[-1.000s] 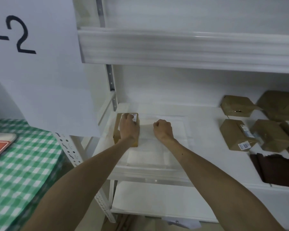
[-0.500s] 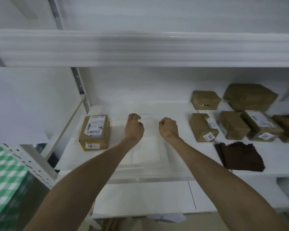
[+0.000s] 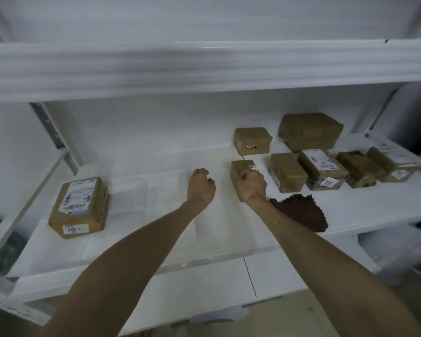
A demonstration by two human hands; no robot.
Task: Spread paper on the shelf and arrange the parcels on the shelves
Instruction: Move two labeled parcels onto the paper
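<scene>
White paper (image 3: pixel 170 215) lies spread over the left and middle of the white shelf (image 3: pixel 365 207). A brown parcel with a white label (image 3: pixel 79 206) rests on the paper at the left. My left hand (image 3: pixel 201 187) hovers over the paper with fingers curled, holding nothing. My right hand (image 3: pixel 250 187) sits on a small brown parcel (image 3: pixel 240 167) just right of the paper's edge, fingers closed around its near end. Several more brown parcels (image 3: pixel 309 132) lie at the right of the shelf.
A dark brown cloth (image 3: pixel 301 214) lies at the shelf's front edge beside my right wrist. An upper shelf beam (image 3: pixel 204 66) hangs overhead. A lower shelf (image 3: pixel 204 285) shows beneath. Metal uprights (image 3: pixel 51 132) stand at the left.
My left hand has let go of the labelled parcel at the left. The view has swung right, and my right hand has reached right onto the small brown parcel.
</scene>
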